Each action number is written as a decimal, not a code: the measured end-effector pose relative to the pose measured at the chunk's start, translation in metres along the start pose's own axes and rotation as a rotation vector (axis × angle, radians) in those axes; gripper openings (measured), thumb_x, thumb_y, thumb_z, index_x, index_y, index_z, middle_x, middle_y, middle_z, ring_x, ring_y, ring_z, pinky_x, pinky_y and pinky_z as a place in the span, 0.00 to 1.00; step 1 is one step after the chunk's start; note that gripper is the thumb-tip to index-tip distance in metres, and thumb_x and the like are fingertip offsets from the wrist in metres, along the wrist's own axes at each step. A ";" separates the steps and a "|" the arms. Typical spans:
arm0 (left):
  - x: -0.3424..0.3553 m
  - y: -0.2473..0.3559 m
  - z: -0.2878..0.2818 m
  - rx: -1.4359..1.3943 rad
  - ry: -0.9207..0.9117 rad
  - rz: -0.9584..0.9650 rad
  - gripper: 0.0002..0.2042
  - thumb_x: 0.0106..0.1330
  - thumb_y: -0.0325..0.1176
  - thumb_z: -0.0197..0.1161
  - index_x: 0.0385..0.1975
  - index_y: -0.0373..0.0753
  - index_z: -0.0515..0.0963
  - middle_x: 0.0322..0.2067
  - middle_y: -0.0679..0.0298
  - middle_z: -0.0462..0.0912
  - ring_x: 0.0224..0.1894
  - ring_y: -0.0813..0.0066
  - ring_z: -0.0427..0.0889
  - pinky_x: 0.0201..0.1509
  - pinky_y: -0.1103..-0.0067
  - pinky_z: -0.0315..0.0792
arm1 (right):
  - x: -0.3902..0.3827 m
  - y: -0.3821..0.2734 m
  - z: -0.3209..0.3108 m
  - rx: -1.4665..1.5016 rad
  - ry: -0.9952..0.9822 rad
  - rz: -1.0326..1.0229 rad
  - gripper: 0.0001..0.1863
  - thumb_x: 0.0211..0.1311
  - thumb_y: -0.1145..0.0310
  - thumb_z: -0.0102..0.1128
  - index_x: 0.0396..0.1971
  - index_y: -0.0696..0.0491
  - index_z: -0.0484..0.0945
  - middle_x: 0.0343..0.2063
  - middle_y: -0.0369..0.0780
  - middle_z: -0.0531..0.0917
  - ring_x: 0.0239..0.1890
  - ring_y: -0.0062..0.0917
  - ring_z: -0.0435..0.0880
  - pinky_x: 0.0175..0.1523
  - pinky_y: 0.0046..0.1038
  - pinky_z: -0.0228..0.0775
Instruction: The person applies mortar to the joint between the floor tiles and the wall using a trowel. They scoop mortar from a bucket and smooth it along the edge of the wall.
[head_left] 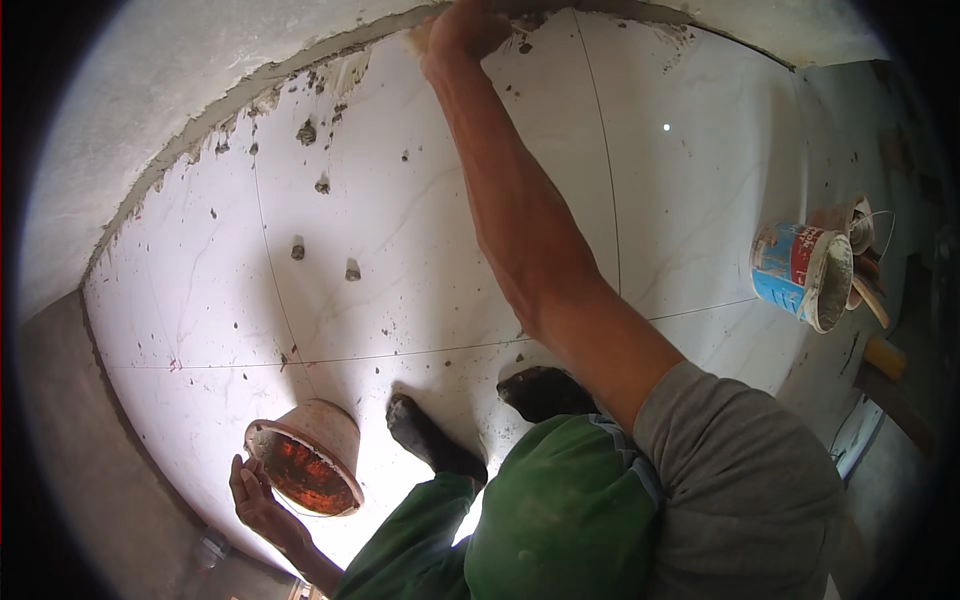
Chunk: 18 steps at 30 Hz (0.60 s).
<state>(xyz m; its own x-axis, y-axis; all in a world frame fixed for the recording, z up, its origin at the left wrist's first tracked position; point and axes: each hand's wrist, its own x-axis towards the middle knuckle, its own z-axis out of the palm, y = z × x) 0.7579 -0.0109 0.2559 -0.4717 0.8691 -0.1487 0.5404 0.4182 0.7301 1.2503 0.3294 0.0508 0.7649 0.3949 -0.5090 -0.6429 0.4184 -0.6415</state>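
My right arm stretches far forward, and my right hand is closed against the mortar joint where the floor meets the wall. A pale tan edge shows beside its fingers. What it holds is mostly hidden, and I cannot make out its kind. Low on the left, my left hand is raised with its fingers loosely apart, beside the rim of a dirty round bucket. That bucket has a reddish-orange, stained inside. I see nothing in the left hand.
White marbled floor tiles carry several lumps of mortar and smears near the wall. To the right stands a blue and red paint bucket with a pale crusted rim. Beside it lie tools and a yellow block. My dark-covered feet are near the middle.
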 end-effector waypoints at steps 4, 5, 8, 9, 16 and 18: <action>0.000 0.005 0.001 0.006 0.048 -0.011 0.23 0.85 0.39 0.51 0.68 0.27 0.72 0.54 0.52 0.82 0.58 0.63 0.82 0.69 0.69 0.74 | -0.006 -0.010 -0.013 0.005 -0.113 -0.028 0.13 0.71 0.66 0.44 0.43 0.61 0.69 0.34 0.43 0.77 0.26 0.29 0.77 0.28 0.34 0.74; -0.002 0.006 0.002 -0.010 0.057 0.005 0.23 0.85 0.39 0.51 0.68 0.28 0.72 0.54 0.52 0.82 0.58 0.63 0.82 0.69 0.69 0.74 | -0.004 -0.012 -0.023 -0.063 -0.078 -0.057 0.10 0.69 0.67 0.44 0.39 0.59 0.68 0.32 0.42 0.76 0.26 0.29 0.77 0.27 0.34 0.73; -0.005 0.016 0.015 -0.011 0.013 -0.010 0.23 0.85 0.38 0.51 0.69 0.27 0.72 0.54 0.52 0.82 0.59 0.63 0.81 0.69 0.69 0.73 | 0.025 -0.018 -0.012 0.006 -0.020 -0.014 0.11 0.71 0.65 0.46 0.38 0.58 0.67 0.28 0.41 0.75 0.24 0.30 0.77 0.26 0.35 0.72; -0.005 0.016 0.017 -0.011 0.004 -0.009 0.23 0.85 0.38 0.51 0.69 0.27 0.72 0.54 0.52 0.82 0.59 0.63 0.81 0.69 0.69 0.73 | 0.032 -0.016 -0.004 0.045 -0.032 -0.013 0.11 0.71 0.64 0.46 0.37 0.58 0.67 0.27 0.41 0.75 0.24 0.30 0.77 0.25 0.35 0.72; -0.006 0.019 0.014 -0.005 0.078 0.000 0.23 0.84 0.39 0.52 0.68 0.28 0.73 0.53 0.53 0.83 0.59 0.64 0.82 0.68 0.70 0.73 | -0.075 -0.046 -0.079 -0.344 -0.361 0.187 0.15 0.74 0.61 0.53 0.40 0.60 0.73 0.25 0.42 0.78 0.20 0.32 0.79 0.23 0.38 0.72; -0.007 0.022 0.018 -0.021 0.058 0.020 0.22 0.84 0.39 0.52 0.67 0.28 0.73 0.53 0.54 0.84 0.58 0.65 0.82 0.67 0.70 0.74 | -0.060 -0.072 -0.106 -0.544 -0.405 0.121 0.16 0.74 0.60 0.54 0.42 0.61 0.74 0.25 0.42 0.80 0.20 0.32 0.80 0.22 0.39 0.72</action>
<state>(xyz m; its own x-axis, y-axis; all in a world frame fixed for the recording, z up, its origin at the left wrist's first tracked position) 0.7861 -0.0032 0.2609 -0.5005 0.8605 -0.0954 0.5362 0.3946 0.7462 1.2549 0.1896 0.0665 0.5457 0.7315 -0.4089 -0.5304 -0.0763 -0.8443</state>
